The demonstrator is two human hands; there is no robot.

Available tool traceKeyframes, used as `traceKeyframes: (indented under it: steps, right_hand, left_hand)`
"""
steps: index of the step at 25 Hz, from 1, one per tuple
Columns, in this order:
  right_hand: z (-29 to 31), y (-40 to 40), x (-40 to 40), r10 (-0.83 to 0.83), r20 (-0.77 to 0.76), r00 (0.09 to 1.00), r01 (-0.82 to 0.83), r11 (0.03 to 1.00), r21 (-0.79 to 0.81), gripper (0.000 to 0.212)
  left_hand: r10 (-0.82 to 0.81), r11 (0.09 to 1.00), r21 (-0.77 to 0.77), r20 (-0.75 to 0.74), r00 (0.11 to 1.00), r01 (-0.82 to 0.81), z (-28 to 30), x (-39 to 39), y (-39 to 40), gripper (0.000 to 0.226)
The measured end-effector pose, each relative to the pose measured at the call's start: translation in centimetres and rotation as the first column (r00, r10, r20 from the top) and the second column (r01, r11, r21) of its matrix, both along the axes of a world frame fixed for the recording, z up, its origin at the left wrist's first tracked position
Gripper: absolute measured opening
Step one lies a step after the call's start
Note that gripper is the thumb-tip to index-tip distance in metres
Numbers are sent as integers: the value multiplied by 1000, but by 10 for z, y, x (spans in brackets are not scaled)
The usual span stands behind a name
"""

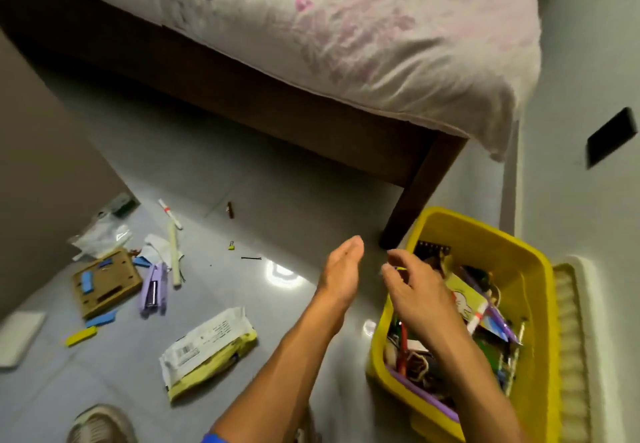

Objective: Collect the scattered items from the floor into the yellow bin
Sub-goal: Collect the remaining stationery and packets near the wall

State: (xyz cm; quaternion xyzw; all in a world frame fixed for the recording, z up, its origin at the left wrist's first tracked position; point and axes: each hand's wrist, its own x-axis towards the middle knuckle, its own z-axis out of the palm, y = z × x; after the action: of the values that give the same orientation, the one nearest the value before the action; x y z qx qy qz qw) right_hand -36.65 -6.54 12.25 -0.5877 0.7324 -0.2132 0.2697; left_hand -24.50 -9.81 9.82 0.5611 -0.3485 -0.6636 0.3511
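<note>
Left hand [341,271]: stretched out flat over the floor, fingers straight and together, holding nothing.
Right hand [414,290]: over the left side of the yellow bin, fingers loosely bent and spread, holding nothing I can see.
Yellow bin [540,269]: on the floor by the bed leg, near the wall, full of pens, cards and small things.
White and yellow packet [207,349]: flat on the floor, left of the arms.
Purple stapler [152,290]: on the floor, just beside the brown board.
Brown board [105,281]: on the floor with blue pieces on top.
Yellow piece [81,336]: on the floor, below the brown board.
Pale stick [175,255]: lies on the floor by the stapler.
White pen [169,213]: above the stick.
Small yellow clip [231,245]: alone on the floor, near a thin black pin [251,258].
Clear bag [102,234]: far left, by the wall.
Bed [311,26]: above it all, with a pink and white cover.
Shoe [100,423]: at the bottom left.
</note>
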Motion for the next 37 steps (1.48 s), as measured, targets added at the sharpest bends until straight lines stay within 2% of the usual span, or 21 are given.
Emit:
traceKeyframes:
  steps: [2, 6, 11, 13, 15, 17, 19, 21, 22, 23, 25, 27, 30, 33, 35, 37]
  right_hand:
    - [-19, -22, 51, 150, 38, 988, -151, 988, 23, 39]
    - [-74, -68, 159, 381, 114, 918, -395, 907, 147, 31]
    - [-149, -102, 233, 489, 112, 865, -501, 836, 222, 26]
    - [-175, -114, 250, 493, 52, 869, -489, 837, 247, 27]
    - [-200, -132, 257, 476, -93, 875, -447, 866, 223, 29]
    - [-220, -146, 256, 467, -254, 847, -427, 882, 199, 27]
    - [-241, -156, 255, 454, -349, 820, -415, 891, 184, 21]
    - [-256, -159, 254, 458, -373, 807, -420, 889, 181, 15]
    - [-261, -159, 255, 464, -379, 800, -425, 886, 187, 13]
    - [-266, -158, 256, 470, -387, 793, -425, 882, 201, 12]
    - [-269, -160, 261, 472, -383, 794, -423, 881, 211, 11]
    - [-267, -169, 269, 477, -350, 806, -432, 879, 204, 9]
    - [-267, -176, 273, 452, -295, 842, -419, 892, 172, 16]
    - [-270, -163, 266, 487, -256, 835, -480, 872, 94, 17]
    - [-272, -156, 254, 514, -210, 832, -510, 857, 77, 17]
    - [-275, -151, 245, 550, -239, 800, -556, 830, 44, 18]
  left_hand:
    - [106, 994, -27, 129, 986, -103, -15, 47, -15, 42]
    - [314, 946, -18, 307, 898, -325, -69, 156, -40, 33]
    - [354, 893, 47, 538, 765, -447, -139, 251, -36, 24]
    - [311, 899, 48, 629, 713, -434, -158, 278, -42, 26]
    - [245, 927, 17, 728, 641, -374, -170, 293, -59, 31]
    - [224, 943, -53, 830, 511, -327, -175, 302, -74, 33]
    - [184, 964, -84, 896, 405, -253, -190, 310, -87, 37]
    - [6, 993, 37, 938, 348, -116, -209, 318, -97, 47]
    - [-46, 991, 87, 939, 342, -103, -215, 321, -102, 49]
    - [-27, 987, 84, 927, 373, -137, -219, 322, -108, 48]
    - [152, 949, 26, 836, 526, -315, -219, 317, -118, 47]
    - [279, 900, 33, 723, 632, -435, -219, 308, -117, 40]
    - [271, 911, 59, 662, 699, -409, -224, 297, -103, 17]
    - [283, 914, 59, 615, 736, -401, -225, 291, -101, 5]
    - [295, 905, 86, 579, 760, -417, -227, 289, -103, 14]
    - [331, 887, 149, 456, 826, -437, -231, 286, -102, 18]
